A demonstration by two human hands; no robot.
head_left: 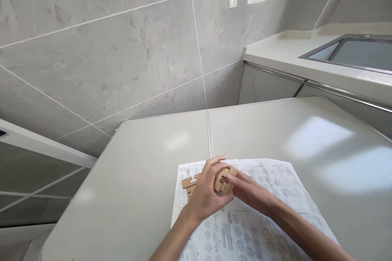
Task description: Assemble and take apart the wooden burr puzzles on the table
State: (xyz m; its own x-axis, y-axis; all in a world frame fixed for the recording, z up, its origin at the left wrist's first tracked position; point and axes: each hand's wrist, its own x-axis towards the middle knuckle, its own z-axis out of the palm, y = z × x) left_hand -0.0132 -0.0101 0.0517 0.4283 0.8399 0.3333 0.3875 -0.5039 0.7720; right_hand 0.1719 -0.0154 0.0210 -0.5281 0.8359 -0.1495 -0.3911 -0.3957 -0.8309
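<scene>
A small wooden puzzle assembly [224,180], light brown and made of notched pieces, is between my two hands above a printed sheet [214,228]. My left hand [206,193] curls around its left side, thumb below it. The fingers of my right hand [243,185] press on its right side, with the thumb near the gap in its middle. Left of my left hand lie flat notched wooden pieces [189,183], one marked with a "2", partly hidden by that hand. The sheet carries small line drawings, too fine to read.
A pale glossy table [131,187] with a seam [209,130] runs under the sheet. Behind it stands a grey tiled wall [137,49]. At the right is a white counter [275,51] with a sink [355,53]. A white-framed panel [45,142] stands at the left.
</scene>
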